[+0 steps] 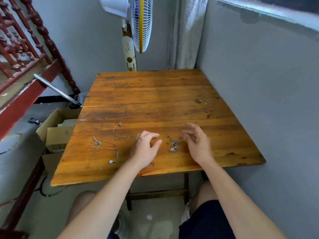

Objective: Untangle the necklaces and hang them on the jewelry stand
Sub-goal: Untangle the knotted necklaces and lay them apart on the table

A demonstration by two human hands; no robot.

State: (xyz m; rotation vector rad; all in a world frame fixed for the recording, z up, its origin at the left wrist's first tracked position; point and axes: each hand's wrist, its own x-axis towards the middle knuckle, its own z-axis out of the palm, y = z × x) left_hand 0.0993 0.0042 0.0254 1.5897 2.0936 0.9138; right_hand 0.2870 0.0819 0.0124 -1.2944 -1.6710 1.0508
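Chains of fine silvery links, with small charms among them, sat knotted in a tangle [174, 146] on the near half of your table [155, 87], between your two hands and nearer the right one. Well to its left, two more necklaces lay freed and apart from each other. A long chain [105, 147] was spread in loose loops, with a pale drop pendant [111, 161] at its near end. A short chain [119, 133] lay farther back, bent like a hook, with a small charm at its far tip.

Beside the table's left edge stood an open cardboard box [51, 121]. It held something pale, too dim to name. A smaller carton [58, 135] stood on its near side; whether it was inside the box could not be told.

Your left hand [145, 147] was held palm down just left of the tangle, fingers loosely curved and spread, thumb stretched toward the heap, grasping nothing. Whether it touched the wood could not be told. Your right hand [198, 144] was just right of the tangle, thumb and forefinger pinching a thin strand [182, 139] drawn from the heap, the other fingers lifted and fanned. Both bare forearms reached in over the near edge
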